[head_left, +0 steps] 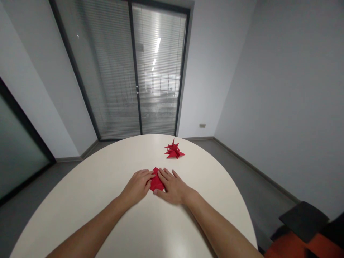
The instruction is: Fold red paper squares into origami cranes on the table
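A small folded piece of red paper (157,182) lies flat on the round white table, between my two hands. At its left edge, the fingers and thumb of my left hand (137,186) are bent close together and hold the paper there. My right hand (173,187) rests on the paper's right side, palm down, with its fingers stretched out and apart; its thumb reaches the lower edge. Part of the paper is covered by the fingers. Beyond my hands sits a small cluster of pointed red folded-paper pieces (174,150), which look like origami cranes.
The round white table (129,154) curves away on both sides. Glass panels with blinds (115,89) stand behind it, beside a pale wall (279,89) with a socket (202,125). At the lower right is a black and orange chair (303,229).
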Demonstrator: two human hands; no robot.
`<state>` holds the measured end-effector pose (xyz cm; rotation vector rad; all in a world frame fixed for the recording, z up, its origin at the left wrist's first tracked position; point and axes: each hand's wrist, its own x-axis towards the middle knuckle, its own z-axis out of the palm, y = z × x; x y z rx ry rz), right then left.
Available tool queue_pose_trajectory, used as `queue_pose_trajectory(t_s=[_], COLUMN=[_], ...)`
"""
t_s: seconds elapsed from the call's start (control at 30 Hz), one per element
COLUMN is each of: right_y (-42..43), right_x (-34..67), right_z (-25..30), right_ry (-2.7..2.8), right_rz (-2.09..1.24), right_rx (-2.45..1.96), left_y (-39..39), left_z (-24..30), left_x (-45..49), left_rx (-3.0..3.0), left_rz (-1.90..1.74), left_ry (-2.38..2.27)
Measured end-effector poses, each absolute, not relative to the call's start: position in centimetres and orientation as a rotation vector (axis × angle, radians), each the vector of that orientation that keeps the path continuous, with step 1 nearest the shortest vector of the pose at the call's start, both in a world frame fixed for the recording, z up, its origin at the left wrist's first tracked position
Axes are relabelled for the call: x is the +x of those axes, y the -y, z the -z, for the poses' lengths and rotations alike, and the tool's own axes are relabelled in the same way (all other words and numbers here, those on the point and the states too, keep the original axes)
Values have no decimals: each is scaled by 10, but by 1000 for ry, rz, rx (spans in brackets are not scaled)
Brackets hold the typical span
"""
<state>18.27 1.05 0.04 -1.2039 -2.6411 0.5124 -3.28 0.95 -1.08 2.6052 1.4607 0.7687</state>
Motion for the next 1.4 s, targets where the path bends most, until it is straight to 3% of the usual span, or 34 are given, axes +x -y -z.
queue_pose_trajectory(t_s=[0.43, 0.7, 1.4], right_y=[-20, -33, -23], right_x=[197, 209, 203], right_z=[-9, 0, -10], right_ry=[2654, 2508, 2471], right_rz=[-558, -387, -441], right_rx=[-1066, -948, -825], left_y=[2, 0, 1], left_z=[10, 17, 6], left_x=[-36, -36, -35], left_rx=[2654, 2619, 2439], left_rz=[-645, -689, -849], left_ry=[-1365, -1480, -1685])
